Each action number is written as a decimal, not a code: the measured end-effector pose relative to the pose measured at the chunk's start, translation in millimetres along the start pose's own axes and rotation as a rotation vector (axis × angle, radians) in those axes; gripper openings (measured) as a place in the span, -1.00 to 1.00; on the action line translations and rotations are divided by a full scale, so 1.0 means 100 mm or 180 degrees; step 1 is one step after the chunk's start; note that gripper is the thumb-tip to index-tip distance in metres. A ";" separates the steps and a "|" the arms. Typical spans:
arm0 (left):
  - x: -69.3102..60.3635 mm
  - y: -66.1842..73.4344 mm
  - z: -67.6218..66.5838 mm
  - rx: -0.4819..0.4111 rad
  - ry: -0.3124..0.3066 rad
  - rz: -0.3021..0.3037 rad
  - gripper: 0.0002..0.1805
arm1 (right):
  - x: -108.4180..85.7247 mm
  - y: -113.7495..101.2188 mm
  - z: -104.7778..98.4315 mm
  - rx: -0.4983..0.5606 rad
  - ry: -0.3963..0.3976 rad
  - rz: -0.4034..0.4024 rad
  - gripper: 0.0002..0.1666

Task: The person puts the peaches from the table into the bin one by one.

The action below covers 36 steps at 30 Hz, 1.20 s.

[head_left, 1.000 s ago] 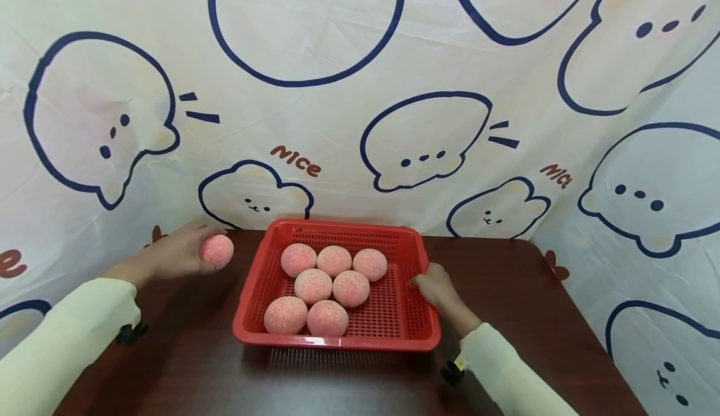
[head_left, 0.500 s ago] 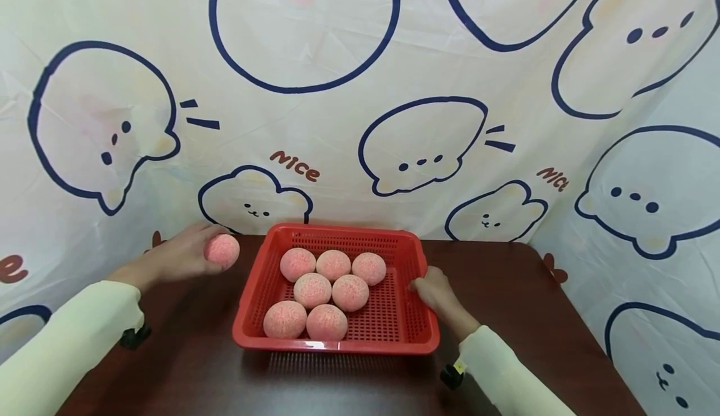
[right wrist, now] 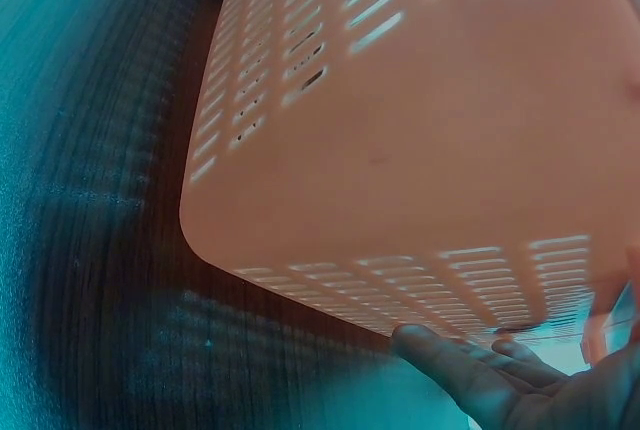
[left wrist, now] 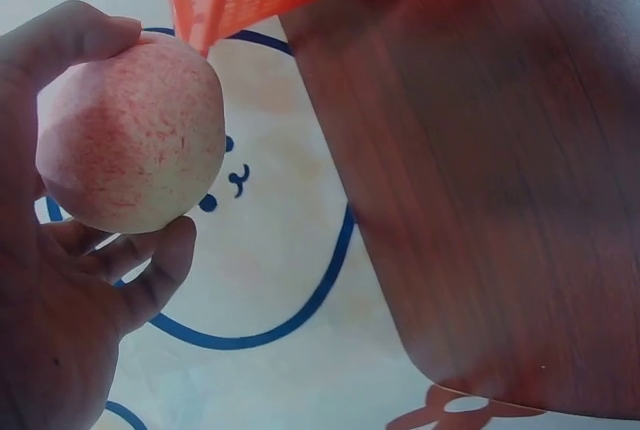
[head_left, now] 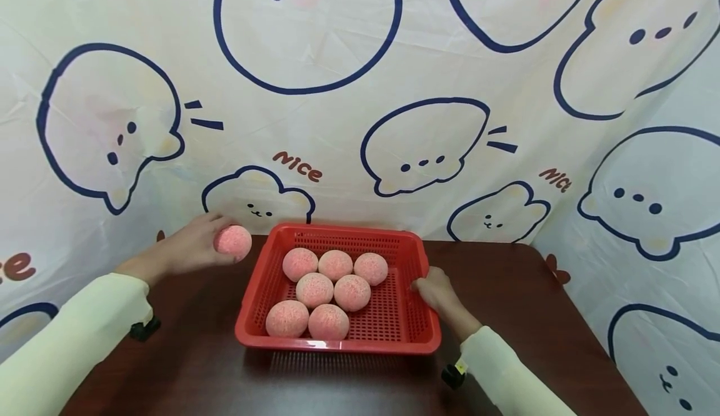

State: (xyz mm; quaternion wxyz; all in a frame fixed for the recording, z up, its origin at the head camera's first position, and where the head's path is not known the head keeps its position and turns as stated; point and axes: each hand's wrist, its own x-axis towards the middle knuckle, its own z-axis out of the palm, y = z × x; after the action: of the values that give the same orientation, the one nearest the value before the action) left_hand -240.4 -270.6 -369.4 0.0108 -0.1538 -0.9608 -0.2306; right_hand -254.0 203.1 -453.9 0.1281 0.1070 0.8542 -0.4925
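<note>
My left hand holds a round pink peach between thumb and fingers, in the air left of the basket. Close up in the left wrist view, the same peach shows speckled red and cream skin, its lower side against the fingertips. A red plastic basket with slotted walls carries several peaches in rows, with bare floor at its right side. On the basket's right rim, my right hand grips with the thumb over the inside. From the right wrist view, fingers lie along the basket's outside wall.
Basket and hands are over a dark brown wooden table with rounded corners. A white cloth with blue cartoon outlines hangs behind it and along both sides.
My left hand has carried the peach a little to the right and slightly up, closer to the basket's left rim. The right hand and the basket have stayed in place.
</note>
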 end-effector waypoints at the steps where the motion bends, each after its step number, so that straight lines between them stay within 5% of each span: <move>1: 0.00 0.02 0.00 -0.0006 -0.0009 0.0006 -0.14 | 0.00 0.01 0.00 -0.0004 -0.0006 -0.0002 -0.51; 14: 0.08 0.13 -0.02 -0.0173 -0.0019 0.0081 -0.20 | -0.01 0.02 0.01 -0.0001 0.0014 -0.0011 -0.52; 36: 0.22 0.45 0.08 0.0082 -0.0011 0.0282 -0.23 | 0.00 0.02 0.01 -0.0007 0.0016 -0.0021 -0.50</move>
State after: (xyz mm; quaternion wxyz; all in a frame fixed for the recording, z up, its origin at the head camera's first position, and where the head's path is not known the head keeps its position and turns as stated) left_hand -247.0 -222.2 -354.8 0.0213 -0.1965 -0.9559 -0.2172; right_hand -253.6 203.4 -456.6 0.1244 0.1052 0.8554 -0.4918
